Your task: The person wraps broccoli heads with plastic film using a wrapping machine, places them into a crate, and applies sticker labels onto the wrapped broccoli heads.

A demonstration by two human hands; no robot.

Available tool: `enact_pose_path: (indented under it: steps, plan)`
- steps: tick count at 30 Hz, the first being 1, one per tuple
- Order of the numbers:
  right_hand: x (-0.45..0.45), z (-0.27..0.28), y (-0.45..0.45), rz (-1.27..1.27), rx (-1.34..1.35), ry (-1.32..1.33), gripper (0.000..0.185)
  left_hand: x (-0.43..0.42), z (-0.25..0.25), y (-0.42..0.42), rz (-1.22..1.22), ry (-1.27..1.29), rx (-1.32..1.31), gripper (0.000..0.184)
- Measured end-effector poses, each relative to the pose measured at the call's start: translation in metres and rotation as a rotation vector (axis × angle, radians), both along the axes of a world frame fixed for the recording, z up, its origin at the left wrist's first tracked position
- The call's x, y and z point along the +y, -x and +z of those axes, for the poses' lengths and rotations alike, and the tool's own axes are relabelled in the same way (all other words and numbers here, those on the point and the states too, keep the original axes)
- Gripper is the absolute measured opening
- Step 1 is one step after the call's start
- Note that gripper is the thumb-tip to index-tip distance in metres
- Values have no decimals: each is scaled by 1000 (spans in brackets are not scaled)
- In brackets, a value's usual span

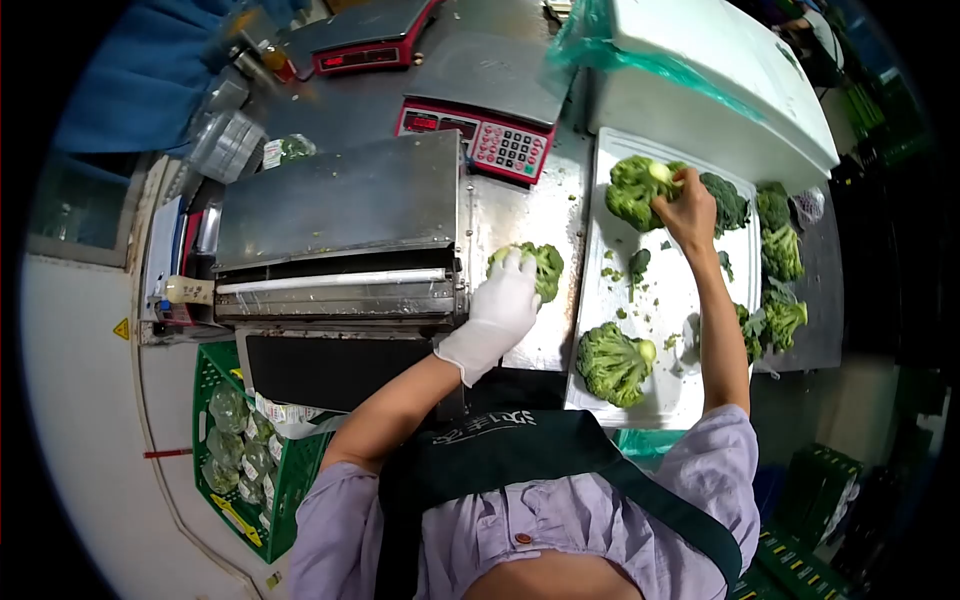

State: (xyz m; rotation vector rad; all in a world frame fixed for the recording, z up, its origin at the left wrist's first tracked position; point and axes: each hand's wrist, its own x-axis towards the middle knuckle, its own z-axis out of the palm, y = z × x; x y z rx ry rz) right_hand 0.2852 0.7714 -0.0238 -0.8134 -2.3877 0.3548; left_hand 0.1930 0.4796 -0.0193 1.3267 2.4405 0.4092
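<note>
The gloved left hand (500, 305) is lying over a pale-stalked broccoli head (548, 272) on the bare metal tabletop (548, 345), its fingers bending across the top; how firmly they are gripping, I cannot tell. The bare right hand (688, 210) is pinching the stalk of a second broccoli (630, 197) at the far end of the white tray (598, 285). A third broccoli (610, 362) is lying at the tray's near left corner, and a small floret (638, 268) and green crumbs are littering the surface between. More broccoli (782, 250) is sitting just right of the tray.

To the left, a metal machine (340, 205) is taking up much of the worktop. Beyond the left hand a red scale (515, 150) is standing, with another scale (370, 55) farther left. A white foam box (690, 125) is filling the far right, green film (665, 65) draping over its edge.

Near left, a green crate (215, 370) is holding bagged greens (228, 408) below worktop level, beside a pale wall (80, 340) bearing a yellow warning sign (122, 328). A blue curtain (130, 90) is hanging at the far left.
</note>
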Motion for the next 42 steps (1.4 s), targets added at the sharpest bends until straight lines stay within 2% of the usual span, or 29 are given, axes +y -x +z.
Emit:
enact_pose_path:
  steps: [4,5,7,8,9,11,13,14,15,17,18,19,21,23,26,30,31,33,37,41,42]
  plan:
    - [-14,-30,-63,-42,-112,-38,30,24,3,16,-5,362,240,55]
    - [-17,-42,-74,-20,-127,-91,30,24,0,18,24,302,185,56]
    - [-23,-50,-87,-61,-149,-34,31,31,-15,25,83,214,130,57]
    - [-21,-57,-92,-105,-180,-4,31,35,-17,31,106,167,-12,61]
    - [-22,-57,-96,-150,-210,24,31,39,-15,32,136,164,-23,64]
    - [-26,-53,-100,-206,-294,93,34,42,-10,32,221,-20,-206,68]
    - [-33,-50,-105,-152,-233,-79,38,48,-30,41,333,-181,-220,77]
    - [-39,-44,-108,-137,-181,-90,41,48,-36,40,350,-196,-279,70]
    - [-47,-38,-112,-140,-177,-91,41,48,-35,39,347,-198,-276,70]
    - [-63,-24,-118,-62,-111,72,37,50,-33,39,201,-20,-370,53]
    - [-71,-13,-122,-25,-104,218,34,49,-29,35,206,-54,-316,40]
    - [-73,-19,-131,26,-99,247,35,48,-25,33,199,-59,-311,40]
    - [-87,-7,-143,-3,-102,504,36,47,-10,33,263,-122,-406,41]
    - [-94,-2,-157,12,-106,551,34,48,-2,37,252,-197,-605,32]
    - [-105,-2,-170,2,-110,569,32,53,15,36,160,-255,-729,34]
    - [-115,-11,-174,42,0,624,29,61,22,12,-51,-362,-588,46]
    - [-115,-13,-176,37,-15,587,29,63,19,7,-131,-409,-447,46]
    - [-120,-8,-177,36,-40,555,28,64,21,-6,-147,-382,-469,46]
    - [-135,-1,-176,91,29,560,26,68,2,-17,-269,-576,-341,44]
    - [-140,11,-160,105,130,300,23,71,-1,-31,-333,-614,-362,45]
    - [-139,9,-156,132,117,228,23,74,-3,-33,-374,-677,-244,45]
